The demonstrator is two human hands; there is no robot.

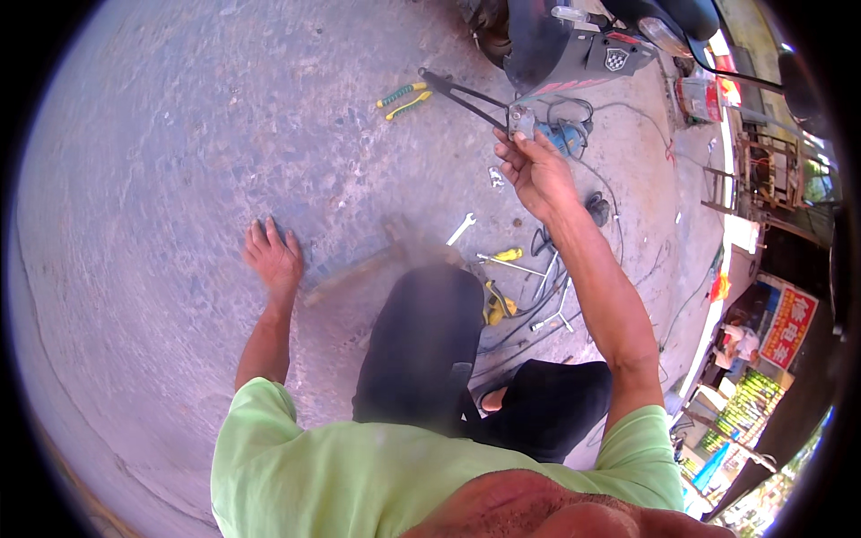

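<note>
My right hand grips a black V-shaped metal bracket by the grey plate at its end. The bracket's two bars meet at its far left end, above the floor. Just left of it lie pliers with green and yellow handles. A blue power tool rests on the floor behind the hand, partly hidden. On the left, my left hand is over the concrete, fingers apart, holding nothing; whether it presses on the floor I cannot tell. A blurred, wooden-handled tool lies between that hand and my knee.
A dark scooter stands at the far side. Right of my knee lie a wrench, a yellow-handled screwdriver, a Y-shaped socket wrench and a yellow tool. Cables cross the floor. A bucket and wooden frame stand farther right.
</note>
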